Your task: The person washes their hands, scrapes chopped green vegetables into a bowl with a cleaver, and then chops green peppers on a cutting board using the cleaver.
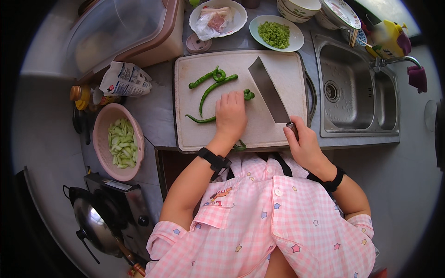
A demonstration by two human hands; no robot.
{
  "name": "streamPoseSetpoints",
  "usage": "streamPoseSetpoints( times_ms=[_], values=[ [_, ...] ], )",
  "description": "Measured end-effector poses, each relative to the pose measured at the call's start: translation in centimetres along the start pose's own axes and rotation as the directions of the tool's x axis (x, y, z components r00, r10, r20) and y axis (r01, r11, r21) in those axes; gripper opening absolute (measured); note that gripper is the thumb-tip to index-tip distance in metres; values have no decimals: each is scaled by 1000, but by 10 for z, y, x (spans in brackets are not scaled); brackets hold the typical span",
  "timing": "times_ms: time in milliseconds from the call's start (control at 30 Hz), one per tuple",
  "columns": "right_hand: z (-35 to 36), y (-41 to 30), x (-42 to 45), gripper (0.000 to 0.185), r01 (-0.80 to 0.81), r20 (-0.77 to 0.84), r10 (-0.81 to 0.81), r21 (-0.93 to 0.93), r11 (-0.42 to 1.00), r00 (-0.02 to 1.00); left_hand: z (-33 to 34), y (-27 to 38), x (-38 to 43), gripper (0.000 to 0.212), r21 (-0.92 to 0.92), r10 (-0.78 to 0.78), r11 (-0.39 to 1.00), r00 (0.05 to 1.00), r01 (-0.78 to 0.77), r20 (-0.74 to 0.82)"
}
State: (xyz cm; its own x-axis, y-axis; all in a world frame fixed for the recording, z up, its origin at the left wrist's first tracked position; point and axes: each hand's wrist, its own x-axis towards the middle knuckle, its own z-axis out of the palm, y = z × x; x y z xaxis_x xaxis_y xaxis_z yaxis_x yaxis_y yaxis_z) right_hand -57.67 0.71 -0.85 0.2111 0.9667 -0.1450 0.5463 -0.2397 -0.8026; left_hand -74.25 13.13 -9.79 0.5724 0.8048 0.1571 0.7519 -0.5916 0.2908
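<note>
My left hand (231,113) presses a green chili pepper (249,94) onto the cutting board (271,137); its bumpy end shows past my fingertips, and the rest is hidden. Another chili (201,120) runs beneath the same hand. Further left lie a long curved chili (212,89) and one with a curled end (202,80). Part of a green chili (240,145) shows by my left wrist at the board's near edge. In my right hand (305,142) is the handle of a cleaver (269,92), its blade slanting over the board's right side, apart from the peppers.
Right of the board is a steel sink (344,114). Behind stand a plate of chopped greens (255,33) and a dish with meat (240,24). At left are a pink colander (99,146) of sliced vegetable, a bag (127,81) and a lidded wok (92,222).
</note>
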Motion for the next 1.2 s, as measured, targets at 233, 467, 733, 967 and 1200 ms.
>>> streamPoseSetpoints(
  times_ms=[233, 467, 733, 967, 1200],
  values=[
    [-11, 6, 3, 25, 13, 29, -12, -34, 999, 999, -29, -3, 1, 36, -97, -21, 995, 972, -2, -232],
    [-17, 1, 6, 24, 23, 97, -19, -46, 999, 995, -22, -5, -2, 18, -121, 20, 991, 974, -48, -226],
    [-18, 7, 7, 24, 43, 77, -41, -25, 999, 996, -27, -25, 33, 20, -28, -43, 999, 969, 37, -243],
    [-27, 7, 12, 22, 34, 147, -16, -117, 993, 989, -25, -41, 50, 13, 208, -25, 978, 1000, 27, -13],
    [-30, 10, 13, 20, 43, 146, -28, -101, 994, 989, -66, -10, 37, 7, 28, 110, 994, 984, -107, -140]
  ],
)
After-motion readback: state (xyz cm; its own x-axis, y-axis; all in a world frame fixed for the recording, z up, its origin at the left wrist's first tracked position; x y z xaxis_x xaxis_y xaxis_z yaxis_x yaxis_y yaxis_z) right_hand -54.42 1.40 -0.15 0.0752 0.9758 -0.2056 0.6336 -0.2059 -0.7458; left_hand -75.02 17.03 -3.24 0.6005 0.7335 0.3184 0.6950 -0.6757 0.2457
